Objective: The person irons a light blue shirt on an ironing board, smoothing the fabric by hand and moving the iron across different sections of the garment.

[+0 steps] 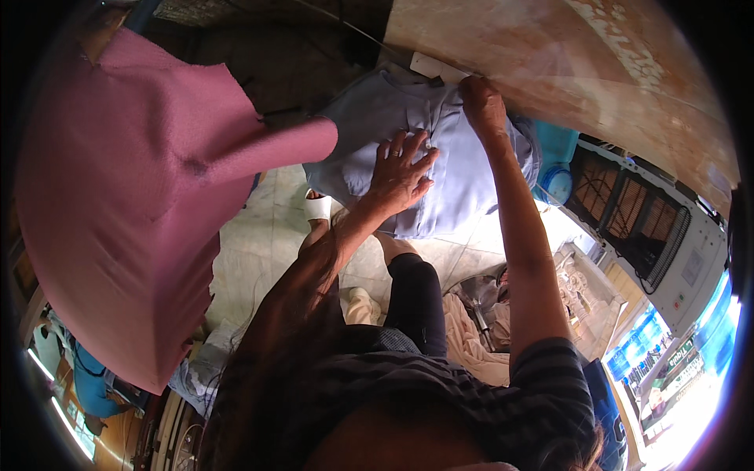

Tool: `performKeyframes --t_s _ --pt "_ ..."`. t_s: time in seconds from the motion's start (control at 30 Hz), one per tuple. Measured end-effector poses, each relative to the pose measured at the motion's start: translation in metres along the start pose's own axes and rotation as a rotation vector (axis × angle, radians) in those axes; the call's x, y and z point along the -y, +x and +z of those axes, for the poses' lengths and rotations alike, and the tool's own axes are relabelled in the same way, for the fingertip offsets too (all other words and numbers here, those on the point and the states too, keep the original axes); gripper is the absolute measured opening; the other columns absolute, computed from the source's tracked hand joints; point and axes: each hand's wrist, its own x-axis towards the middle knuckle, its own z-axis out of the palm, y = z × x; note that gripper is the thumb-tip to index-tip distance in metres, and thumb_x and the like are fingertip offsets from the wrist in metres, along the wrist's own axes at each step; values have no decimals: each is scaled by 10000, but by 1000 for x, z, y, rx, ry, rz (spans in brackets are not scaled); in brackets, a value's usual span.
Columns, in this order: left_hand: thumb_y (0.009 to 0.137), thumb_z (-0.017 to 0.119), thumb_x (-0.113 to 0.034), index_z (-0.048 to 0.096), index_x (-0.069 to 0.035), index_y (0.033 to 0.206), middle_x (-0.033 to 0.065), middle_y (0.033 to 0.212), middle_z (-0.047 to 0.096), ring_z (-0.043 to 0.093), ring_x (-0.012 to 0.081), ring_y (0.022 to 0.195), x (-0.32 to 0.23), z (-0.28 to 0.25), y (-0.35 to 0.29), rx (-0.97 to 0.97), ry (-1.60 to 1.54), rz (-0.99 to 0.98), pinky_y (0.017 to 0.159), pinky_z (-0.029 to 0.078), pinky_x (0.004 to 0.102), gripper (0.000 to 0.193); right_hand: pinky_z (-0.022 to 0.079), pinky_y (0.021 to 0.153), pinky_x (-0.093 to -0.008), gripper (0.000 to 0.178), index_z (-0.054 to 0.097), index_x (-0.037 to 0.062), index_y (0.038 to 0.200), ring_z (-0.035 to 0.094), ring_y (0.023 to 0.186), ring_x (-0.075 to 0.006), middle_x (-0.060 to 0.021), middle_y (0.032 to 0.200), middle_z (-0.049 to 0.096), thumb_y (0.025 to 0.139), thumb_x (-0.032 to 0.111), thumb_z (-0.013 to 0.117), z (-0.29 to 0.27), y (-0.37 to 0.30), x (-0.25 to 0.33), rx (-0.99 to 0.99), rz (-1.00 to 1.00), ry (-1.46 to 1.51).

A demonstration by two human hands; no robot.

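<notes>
A light blue-grey button-front shirt [463, 173] is spread in front of me, its button strip running down the middle. On its front, beside the buttons, my left hand [402, 174] lies with fingers spread, holding nothing. My right hand [483, 108] is closed at the shirt's far upper edge, gripping the fabric there; its fingertips are partly hidden. Just left of that hand, a flat white piece [437, 67] sticks out at the top of the shirt; its kind I cannot make out.
A pink cloth-covered board [118, 196] fills the left side, its rounded arm [283, 147] reaching toward the shirt. At the upper right stands a brown marbled surface [565, 55]. A white appliance with a dark grille [628, 212] and peach cloth [475, 337] lie to the right.
</notes>
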Motion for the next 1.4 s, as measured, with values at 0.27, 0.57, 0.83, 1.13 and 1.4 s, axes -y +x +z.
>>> performKeyframes --t_s 0.27,0.57,0.83,1.13,1.4 --pt "770 765 -290 439 -222 1447 147 1584 209 252 414 1415 -27 15 -29 96 -4 -61 1074 271 575 755 499 746 -467 203 615 46 1007 606 868 -391 -187 937 613 819 -24 578 -8 -40 30 -171 -311 224" --pt "859 665 -396 445 -213 1435 141 1556 270 311 374 1398 -36 16 -176 248 -80 -56 1071 317 555 643 452 920 -439 264 668 49 1098 565 1021 -340 -132 1073 670 852 145 647 35 -43 3 64 -501 82" --pt "847 690 -300 634 -109 1202 136 1181 642 637 290 1041 23 -47 -426 -478 -96 -1206 841 529 432 408 522 765 -316 203 672 38 1084 646 836 -165 -80 953 686 886 75 654 -68 -33 165 861 -473 212" --pt "923 640 -285 702 -15 1027 112 922 724 676 186 834 136 -160 -644 -1546 -388 -1611 773 522 331 296 506 720 -255 259 631 -10 1067 604 787 -119 -68 892 628 819 -84 633 -148 -182 544 1029 -624 764" --pt "899 680 -147 683 -11 1002 69 892 681 638 120 780 281 -279 -774 -2362 -590 -1174 683 520 279 170 460 634 -230 194 649 -8 978 582 748 -129 -72 856 627 799 -72 689 -52 -229 777 926 -1023 537"
